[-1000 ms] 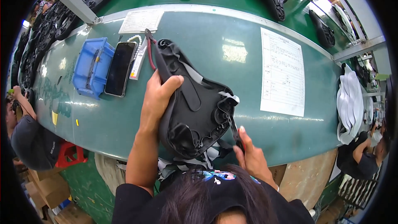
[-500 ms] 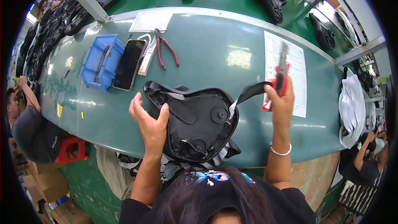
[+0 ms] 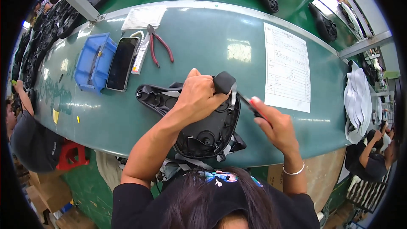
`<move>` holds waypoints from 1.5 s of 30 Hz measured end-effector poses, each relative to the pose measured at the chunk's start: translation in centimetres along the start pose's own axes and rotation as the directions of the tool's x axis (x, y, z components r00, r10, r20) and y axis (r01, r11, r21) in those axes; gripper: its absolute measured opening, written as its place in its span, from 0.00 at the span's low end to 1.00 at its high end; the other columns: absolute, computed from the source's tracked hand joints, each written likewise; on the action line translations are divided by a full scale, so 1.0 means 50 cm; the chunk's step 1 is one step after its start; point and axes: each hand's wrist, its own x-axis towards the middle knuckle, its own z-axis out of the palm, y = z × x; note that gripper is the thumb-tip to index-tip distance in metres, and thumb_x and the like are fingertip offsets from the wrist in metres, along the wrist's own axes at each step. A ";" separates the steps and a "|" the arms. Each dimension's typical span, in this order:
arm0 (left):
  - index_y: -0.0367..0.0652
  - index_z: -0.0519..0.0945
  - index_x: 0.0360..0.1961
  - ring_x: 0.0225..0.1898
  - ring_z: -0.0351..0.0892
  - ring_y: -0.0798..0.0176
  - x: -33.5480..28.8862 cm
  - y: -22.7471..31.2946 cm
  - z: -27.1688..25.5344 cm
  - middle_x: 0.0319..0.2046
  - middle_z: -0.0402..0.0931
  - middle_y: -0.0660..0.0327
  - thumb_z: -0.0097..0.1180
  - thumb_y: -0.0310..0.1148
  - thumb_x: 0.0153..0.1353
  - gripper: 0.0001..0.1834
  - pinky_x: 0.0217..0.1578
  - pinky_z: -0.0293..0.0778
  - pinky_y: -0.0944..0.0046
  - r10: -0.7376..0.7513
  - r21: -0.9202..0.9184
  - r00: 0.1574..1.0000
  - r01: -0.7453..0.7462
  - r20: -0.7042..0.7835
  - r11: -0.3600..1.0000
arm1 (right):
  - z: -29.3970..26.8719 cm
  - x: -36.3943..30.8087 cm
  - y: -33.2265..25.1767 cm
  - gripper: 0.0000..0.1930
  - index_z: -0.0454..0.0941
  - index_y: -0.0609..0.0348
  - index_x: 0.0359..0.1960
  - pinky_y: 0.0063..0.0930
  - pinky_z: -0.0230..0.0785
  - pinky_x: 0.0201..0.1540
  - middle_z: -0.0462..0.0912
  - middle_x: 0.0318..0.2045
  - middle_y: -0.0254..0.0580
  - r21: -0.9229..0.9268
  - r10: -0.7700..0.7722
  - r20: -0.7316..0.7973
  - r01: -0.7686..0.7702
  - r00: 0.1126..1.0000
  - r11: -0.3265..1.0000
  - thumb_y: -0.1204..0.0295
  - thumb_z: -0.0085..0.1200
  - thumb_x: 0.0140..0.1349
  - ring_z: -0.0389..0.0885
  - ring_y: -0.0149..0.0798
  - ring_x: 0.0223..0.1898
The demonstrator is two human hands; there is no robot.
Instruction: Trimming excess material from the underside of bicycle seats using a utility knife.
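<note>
Green desk (image 3: 199, 38) occupied at near edge by black saddle shell (image 3: 218, 123), long axis slanted, nose upper left. Shell's middle hidden by left hand (image 3: 198, 93), the nearer, clamped on black flap (image 3: 224, 82). Right of shell, red-handled tool (image 3: 250, 105) gripped by right hand (image 3: 277, 127), pointed up-left toward flap; tip contact cannot be told.

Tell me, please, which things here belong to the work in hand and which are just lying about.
In use:
- black saddle
- black strip, in the left hand
- red-handled tool, in the right hand

Apparently lying about:
- pliers
- phone
- blue bin
- large paper sheet
</note>
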 end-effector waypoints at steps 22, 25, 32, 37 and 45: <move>0.45 0.76 0.10 0.26 0.68 0.63 0.061 -0.086 -0.033 0.16 0.72 0.62 0.62 0.30 0.48 0.12 0.33 0.59 0.61 0.215 0.249 0.749 -0.069 -0.627 0.966 | 0.051 0.023 -0.107 0.25 0.67 0.46 0.61 0.40 0.62 0.21 0.75 0.18 0.43 -0.540 0.244 0.080 -0.164 0.967 0.826 0.68 0.53 0.60 0.74 0.48 0.18; 0.45 0.80 0.22 0.34 0.73 0.69 0.040 -0.124 -0.055 0.24 0.75 0.66 0.57 0.42 0.61 0.15 0.39 0.60 0.69 -0.606 -0.807 0.702 0.077 -0.373 0.585 | 0.029 -0.001 -0.130 0.25 0.70 0.43 0.60 0.39 0.62 0.21 0.75 0.17 0.44 -0.547 0.254 0.160 -0.129 0.954 0.827 0.68 0.55 0.58 0.73 0.47 0.18; 0.38 0.82 0.41 0.60 0.64 0.56 -0.149 -0.060 0.012 0.57 0.70 0.51 0.30 0.47 0.71 0.29 0.61 0.54 0.58 -0.335 -0.904 0.932 0.020 -0.137 0.427 | -0.077 0.175 0.031 0.21 0.76 0.33 0.55 0.34 0.65 0.29 0.77 0.21 0.37 -0.355 -0.126 0.361 0.261 0.924 0.898 0.68 0.55 0.58 0.75 0.42 0.24; 0.40 0.83 0.26 0.44 0.68 0.62 -0.206 -0.062 -0.122 0.27 0.79 0.60 0.27 0.49 0.72 0.34 0.54 0.59 0.60 0.188 -0.708 0.963 -0.269 -0.193 0.653 | -0.081 0.179 -0.014 0.21 0.73 0.30 0.56 0.33 0.63 0.35 0.75 0.20 0.35 -0.505 -0.076 0.509 0.370 0.857 0.780 0.64 0.52 0.61 0.74 0.39 0.23; 0.39 0.76 0.35 0.39 0.75 0.55 -0.169 -0.239 -0.263 0.32 0.77 0.58 0.42 0.37 0.66 0.14 0.42 0.68 0.55 0.119 -0.718 0.771 -0.509 -0.625 -0.475 | -0.058 0.014 -0.109 0.25 0.70 0.44 0.59 0.36 0.58 0.17 0.72 0.13 0.39 -0.658 0.163 0.271 0.060 0.949 0.751 0.69 0.54 0.58 0.70 0.43 0.12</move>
